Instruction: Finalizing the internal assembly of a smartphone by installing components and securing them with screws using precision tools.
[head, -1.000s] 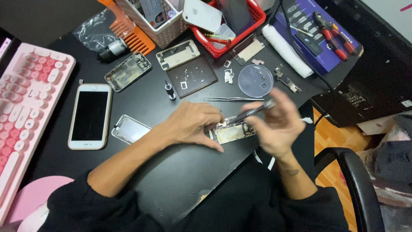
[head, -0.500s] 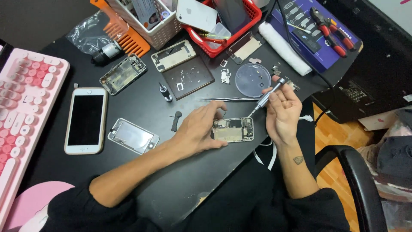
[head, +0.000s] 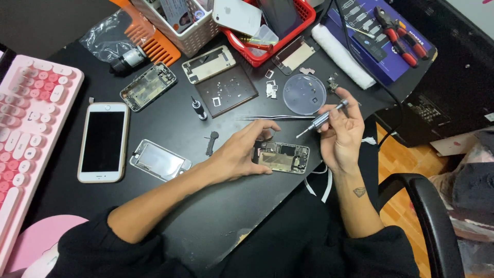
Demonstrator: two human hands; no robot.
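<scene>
The left hand [head: 242, 152] is resting on the black desk [head: 170, 128], fingers spread and pressing the left end of an opened phone chassis [head: 282, 156], while the right hand [head: 340, 131] is pinching a small screwdriver [head: 321, 119], tip angled down-left just above the chassis's upper right edge. The chassis is lying between the hands, long axis left to right. A purple tool package [head: 381, 49] is sitting up right, beside a red basket [head: 288, 25].
</scene>
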